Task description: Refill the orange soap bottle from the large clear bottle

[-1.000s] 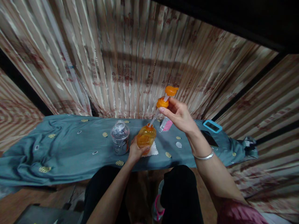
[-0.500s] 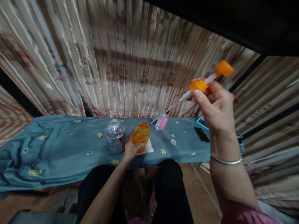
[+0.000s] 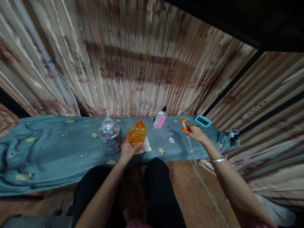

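My left hand (image 3: 127, 151) grips an open orange bottle (image 3: 137, 135) that stands on a white napkin (image 3: 146, 147) on the blue-grey cloth (image 3: 59, 148). Out to the right, my right hand (image 3: 195, 133) holds the orange pump head (image 3: 185, 124) low over the cloth. The pump's long clear tube (image 3: 192, 152) hangs down past the table's front edge. A clear lidded jar (image 3: 109, 136) stands just left of the orange bottle.
A small pink-labelled pump bottle (image 3: 160, 119) stands at the back of the table. A teal-cased phone (image 3: 202, 120) lies at the far right, and a small white cap (image 3: 171, 140) lies between the bottle and my right hand. Striped curtains hang behind.
My right hand lifted the pump fully out of the orange bottle, swung it right, then lowered it to the cloth. My left hand stayed on the bottle.
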A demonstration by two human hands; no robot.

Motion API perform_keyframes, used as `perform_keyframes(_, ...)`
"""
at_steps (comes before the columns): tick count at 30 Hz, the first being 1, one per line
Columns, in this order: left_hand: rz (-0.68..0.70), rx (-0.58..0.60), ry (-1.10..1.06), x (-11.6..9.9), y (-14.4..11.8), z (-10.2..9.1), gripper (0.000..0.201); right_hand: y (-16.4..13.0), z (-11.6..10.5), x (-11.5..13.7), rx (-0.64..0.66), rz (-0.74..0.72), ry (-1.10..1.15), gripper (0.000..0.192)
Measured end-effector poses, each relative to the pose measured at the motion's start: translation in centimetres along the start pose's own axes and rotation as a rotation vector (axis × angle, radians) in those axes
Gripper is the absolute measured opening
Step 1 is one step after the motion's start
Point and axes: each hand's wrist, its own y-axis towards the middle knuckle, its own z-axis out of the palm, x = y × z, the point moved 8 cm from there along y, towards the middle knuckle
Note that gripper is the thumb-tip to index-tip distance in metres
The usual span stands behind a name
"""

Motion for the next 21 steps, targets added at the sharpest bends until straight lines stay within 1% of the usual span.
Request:
perform_keyframes(2,0.004,0.022,0.042,-0.3,-0.1,0.0,0.070,1.1,4.9,-2.2,0.122,0.116,-0.083,0.023)
perform_keyframes(4,0.011,0.024,0.065,-0.5,-0.2,0.0,0.071,1.7,8.4,-3.5,0.196,0.194,-0.137,0.028)
perform_keyframes(6,-0.002,0.009,0.066,-0.6,-0.3,-0.2,0.075,2.2,10.6,-4.2,0.234,0.250,-0.175,0.032)
perform_keyframes(8,-0.027,0.001,0.050,-0.4,-0.4,-0.3,0.079,2.6,11.9,-4.6,0.255,0.289,-0.201,0.035)
perform_keyframes(11,-0.055,-0.004,0.033,-0.3,-0.6,-0.3,0.077,2.9,13.0,-5.0,0.270,0.327,-0.227,0.038)
perform_keyframes(15,-0.047,0.020,0.025,-0.5,-0.8,0.0,0.076,2.6,13.2,-5.2,0.272,0.347,-0.250,0.040)
perform_keyframes(18,-0.007,0.028,0.023,-1.0,-1.0,-0.1,0.082,2.1,12.6,-5.0,0.262,0.355,-0.255,0.039)
perform_keyframes(21,0.032,-0.001,0.033,-1.6,-1.5,-0.8,0.088,1.6,11.1,-4.1,0.206,0.350,-0.246,0.038)
